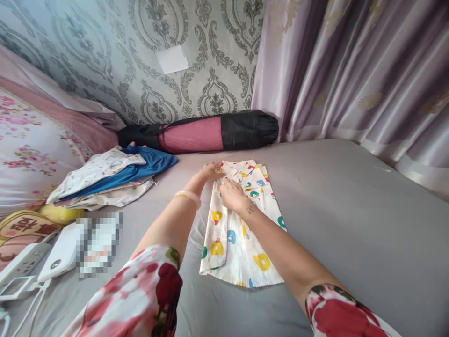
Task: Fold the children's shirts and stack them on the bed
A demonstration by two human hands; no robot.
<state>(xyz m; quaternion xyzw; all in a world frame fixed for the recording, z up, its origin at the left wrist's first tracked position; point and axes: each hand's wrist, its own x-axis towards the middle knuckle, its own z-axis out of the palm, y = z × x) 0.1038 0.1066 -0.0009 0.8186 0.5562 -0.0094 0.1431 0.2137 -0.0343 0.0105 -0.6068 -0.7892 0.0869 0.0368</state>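
A white child's shirt [256,243] with a collar and colourful prints lies on the grey bed sheet, its collar toward the wall. Its left side is folded inward as a long strip. At the shirt's upper left shoulder, my left hand [211,172] has its fingers closed on the cloth's edge. Just nearer and to the right, my right hand [232,193] grips the fabric by the folded strip, fingers bent. The exact fingertip contact is partly hidden by both hands. A pale bangle [189,197] circles my left wrist.
Left of the shirt is a pile of clothes [129,175], by a floral pillow [31,150]. Nearer are a power strip [26,264], a white power bank [65,248] with cables and a blurred-out object [100,245]. A black and pink rolled bag [196,133] lies along the wall.
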